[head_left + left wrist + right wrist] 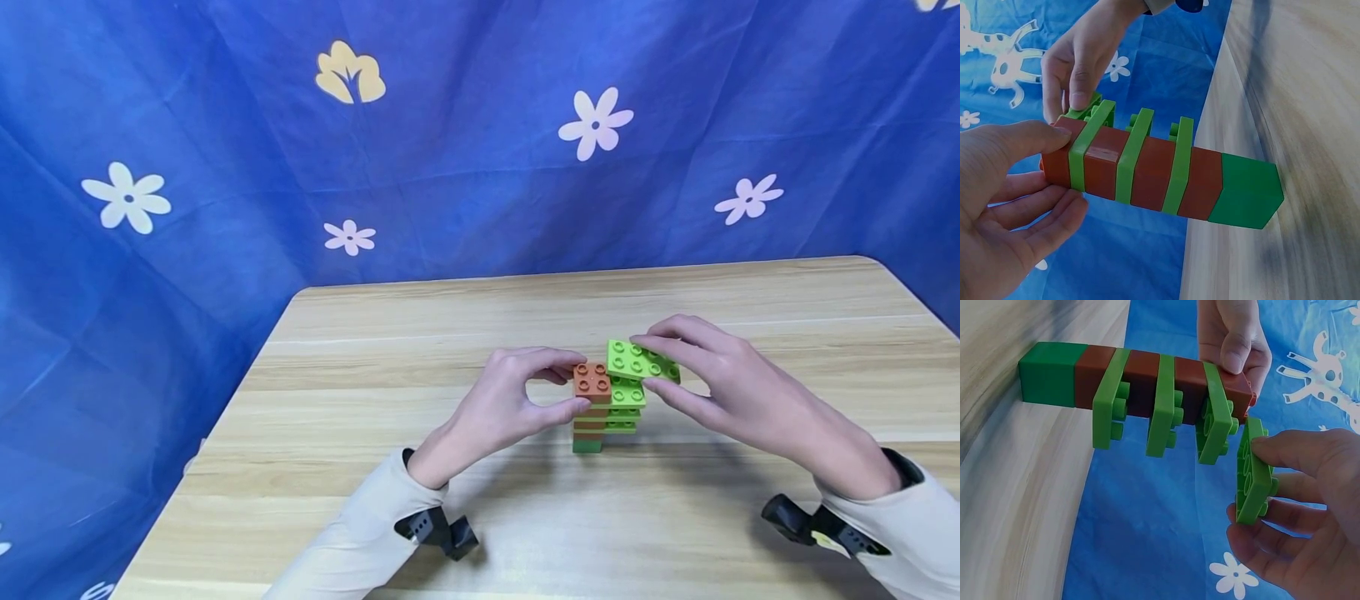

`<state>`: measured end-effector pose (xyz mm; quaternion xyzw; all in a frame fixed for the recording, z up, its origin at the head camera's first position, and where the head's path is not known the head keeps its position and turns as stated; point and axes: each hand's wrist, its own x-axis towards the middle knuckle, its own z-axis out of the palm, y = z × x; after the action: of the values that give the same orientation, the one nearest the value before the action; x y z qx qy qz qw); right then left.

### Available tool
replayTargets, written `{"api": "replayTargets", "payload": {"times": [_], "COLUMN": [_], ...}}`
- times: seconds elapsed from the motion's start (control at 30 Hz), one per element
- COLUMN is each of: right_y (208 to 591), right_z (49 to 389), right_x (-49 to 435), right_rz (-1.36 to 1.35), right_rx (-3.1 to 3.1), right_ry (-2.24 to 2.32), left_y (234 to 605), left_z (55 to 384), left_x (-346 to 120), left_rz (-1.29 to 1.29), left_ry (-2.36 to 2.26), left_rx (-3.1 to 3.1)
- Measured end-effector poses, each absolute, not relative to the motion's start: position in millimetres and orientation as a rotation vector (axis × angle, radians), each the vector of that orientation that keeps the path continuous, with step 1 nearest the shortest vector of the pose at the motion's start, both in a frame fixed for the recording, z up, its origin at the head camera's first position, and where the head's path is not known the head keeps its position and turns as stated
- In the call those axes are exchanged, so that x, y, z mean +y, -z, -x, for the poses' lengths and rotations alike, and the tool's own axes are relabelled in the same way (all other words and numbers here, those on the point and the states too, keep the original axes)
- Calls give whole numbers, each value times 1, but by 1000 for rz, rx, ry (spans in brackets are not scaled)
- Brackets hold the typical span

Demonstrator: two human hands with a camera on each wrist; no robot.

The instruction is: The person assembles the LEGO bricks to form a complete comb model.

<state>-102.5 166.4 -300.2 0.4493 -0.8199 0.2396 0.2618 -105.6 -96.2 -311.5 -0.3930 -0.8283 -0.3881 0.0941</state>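
Observation:
A tower of toy building bricks stands upright on the table, with a dark green brick point(587, 447) at its foot. Above that, reddish-brown bricks point(1152, 172) alternate with light green plates point(1161, 409) that jut out to one side. My left hand point(517, 396) pinches the topmost reddish-brown brick point(592, 385) between thumb and fingers. Between the thumb and fingers of my right hand point(723, 379) is a separate light green studded plate point(1254, 475). It is held tilted beside the tower's top, above the highest jutting plate; a small gap shows in the right wrist view.
The wood-grain table point(390, 350) extends around the tower. A blue cloth point(465, 150) with white and yellow flower prints hangs behind it and at the sides. Each wrist wears a small black camera point(442, 532) over a light sleeve point(360, 533).

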Motion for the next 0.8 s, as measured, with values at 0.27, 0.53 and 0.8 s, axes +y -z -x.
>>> {"api": "replayTargets", "payload": {"times": [0.27,0.53,0.8], "right_y": [299,299,301], "right_z": [100,99,98], "right_x": [164,157,154], "right_rz": [-1230,-1267,-1289], "right_rx": [-2212,-2212,-2195], "right_ry": [-652,-654,-679], "left_y": [313,315,314], "left_z": [105,105,103], "left_x": [-95,-95,-94], "left_rz": [1174,1167,1164], "left_ry": [1149,1164,1162], "left_rx": [-2446,-2442,-2447]}}
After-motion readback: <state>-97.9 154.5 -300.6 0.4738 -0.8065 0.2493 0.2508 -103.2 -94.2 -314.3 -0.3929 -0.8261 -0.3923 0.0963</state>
